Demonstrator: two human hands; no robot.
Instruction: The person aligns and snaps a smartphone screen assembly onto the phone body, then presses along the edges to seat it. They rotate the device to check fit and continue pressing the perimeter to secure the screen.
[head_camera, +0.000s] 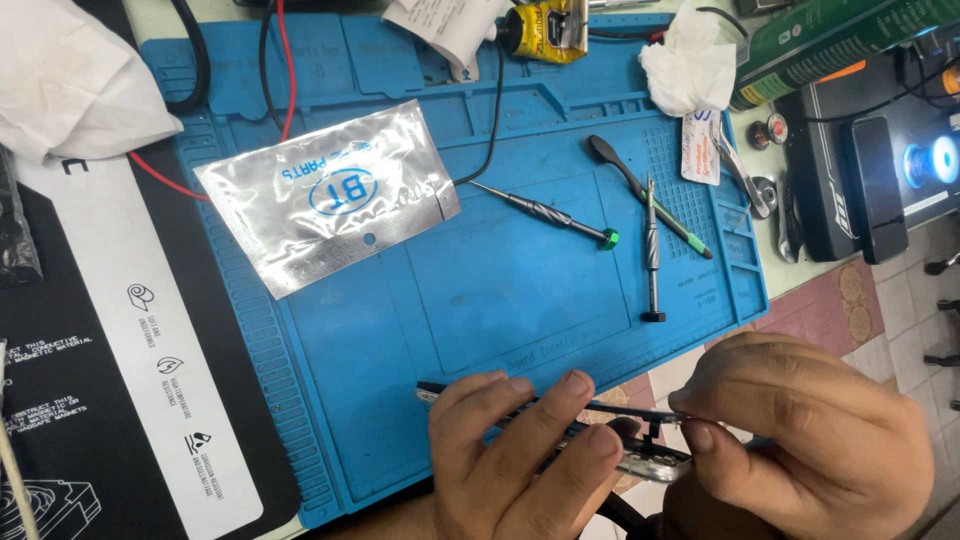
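so the big blue silicone repair mat (480, 300) covers most of the worktop, with a black and white sheet (120, 330) lying along its left edge. On the mat's upper left there's a shiny silver foil pouch (325, 195), flat, with a black cable (495, 120) running down just beside its right corner. Off to the right sits a black box-shaped device (865, 185) by the mat's edge, and a crumpled white tissue (690, 65) near the top.

Down at the near edge both hands are on a thin dark phone (600, 440), screen part lifted a bit off the body like an open clamshell. Left hand (510, 460) has its fingers clamped on the top panel, right hand (800, 430) pinches the right end.

Smaller stuff mid-mat, well apart from the hands: a green-capped screwdriver (555, 215), a second screwdriver (652, 250) pointing up, and a black spudger (640, 190) crossing it
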